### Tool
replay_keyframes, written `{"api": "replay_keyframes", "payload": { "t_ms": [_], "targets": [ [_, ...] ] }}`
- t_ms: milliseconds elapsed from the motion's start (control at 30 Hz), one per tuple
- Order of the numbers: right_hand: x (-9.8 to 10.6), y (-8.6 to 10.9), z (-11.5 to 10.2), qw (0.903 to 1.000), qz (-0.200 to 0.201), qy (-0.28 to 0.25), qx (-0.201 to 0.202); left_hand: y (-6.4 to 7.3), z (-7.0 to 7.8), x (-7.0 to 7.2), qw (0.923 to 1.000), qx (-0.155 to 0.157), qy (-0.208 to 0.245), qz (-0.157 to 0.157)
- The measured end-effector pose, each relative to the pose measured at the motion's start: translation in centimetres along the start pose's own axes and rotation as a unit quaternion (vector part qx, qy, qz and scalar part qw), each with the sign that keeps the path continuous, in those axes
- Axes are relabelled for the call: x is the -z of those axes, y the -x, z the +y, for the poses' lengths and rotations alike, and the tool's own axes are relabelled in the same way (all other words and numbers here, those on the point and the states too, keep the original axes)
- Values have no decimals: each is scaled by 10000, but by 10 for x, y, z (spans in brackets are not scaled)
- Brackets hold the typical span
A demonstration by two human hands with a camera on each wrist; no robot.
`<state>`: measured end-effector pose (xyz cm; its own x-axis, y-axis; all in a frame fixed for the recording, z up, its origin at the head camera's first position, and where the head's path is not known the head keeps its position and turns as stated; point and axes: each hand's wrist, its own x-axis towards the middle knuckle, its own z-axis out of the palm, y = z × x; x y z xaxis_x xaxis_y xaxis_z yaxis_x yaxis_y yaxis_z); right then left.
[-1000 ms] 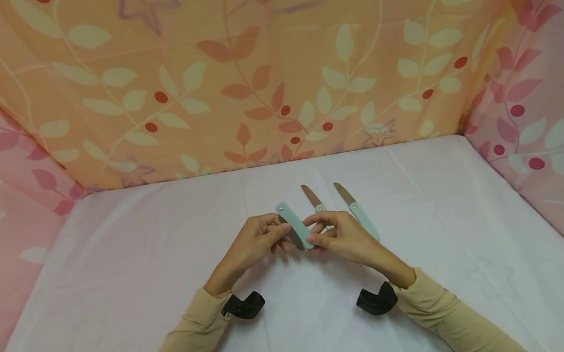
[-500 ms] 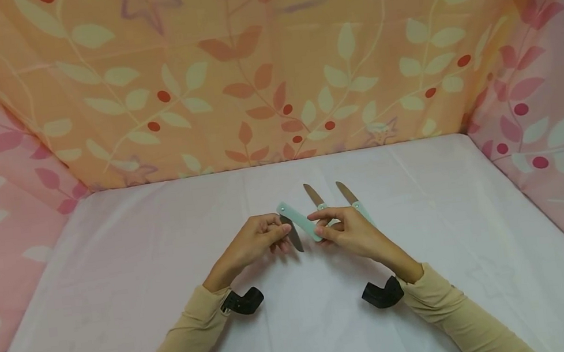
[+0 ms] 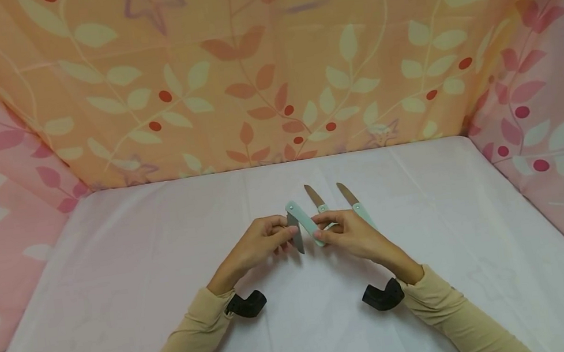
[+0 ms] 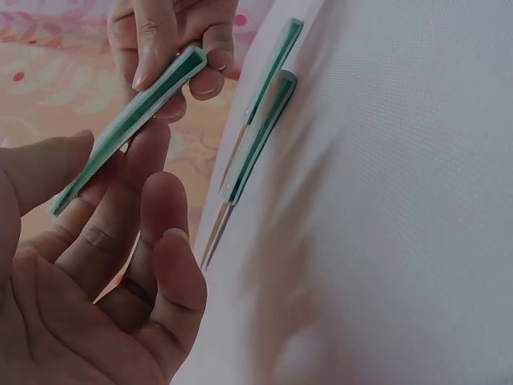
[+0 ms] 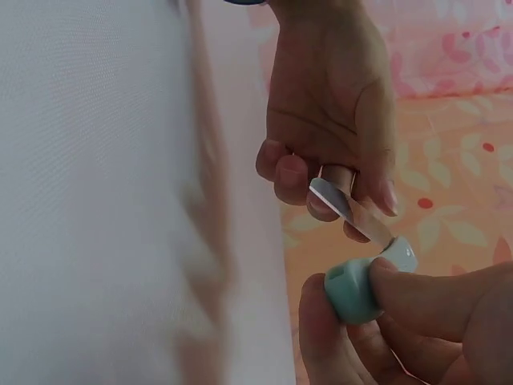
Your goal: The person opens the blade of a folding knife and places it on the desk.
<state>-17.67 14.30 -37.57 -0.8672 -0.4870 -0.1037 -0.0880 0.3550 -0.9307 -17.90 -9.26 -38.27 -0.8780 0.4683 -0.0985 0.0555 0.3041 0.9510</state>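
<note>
A folding knife with a mint-green handle [image 3: 305,222] is held between both hands above the white table. Its grey blade [image 3: 296,237] hangs partly swung out from the handle. My left hand [image 3: 263,237] pinches the blade between thumb and fingers. At the handle's free end, my right hand [image 3: 351,231] grips with thumb and fingertips. The right wrist view shows the blade [image 5: 353,213] lying across the left fingers, its tip pointing away from the handle [image 5: 351,290]. In the left wrist view the handle [image 4: 132,124] shows its slotted edge, and the blade is largely hidden.
Two similar knives lie unfolded behind the right hand: one knife [image 3: 314,195] partly covered by it, the other knife [image 3: 348,193] to its right. White cloth covers the table [image 3: 117,287]. Patterned fabric walls [image 3: 251,86] enclose the back and sides.
The blade stands at a wider angle from the handle than a second ago. The right hand has shifted right with the handle end; lately the left hand and knife moved slightly right.
</note>
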Motion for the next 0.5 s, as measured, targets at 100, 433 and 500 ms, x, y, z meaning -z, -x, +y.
{"api": "replay_keyframes", "payload": {
  "t_ms": [100,433,500],
  "targets": [
    [0,0,0,9999,114,-38,-16,0,0,-1,10000,30,35,-80],
    [-4,-1,-2,9988,452,-158,-41,-2,-5,-8,9989,285,358,-104],
    [-5,-1,-3,9987,466,-179,-50,-2,-4,-9,9983,365,444,-3]
  ]
}}
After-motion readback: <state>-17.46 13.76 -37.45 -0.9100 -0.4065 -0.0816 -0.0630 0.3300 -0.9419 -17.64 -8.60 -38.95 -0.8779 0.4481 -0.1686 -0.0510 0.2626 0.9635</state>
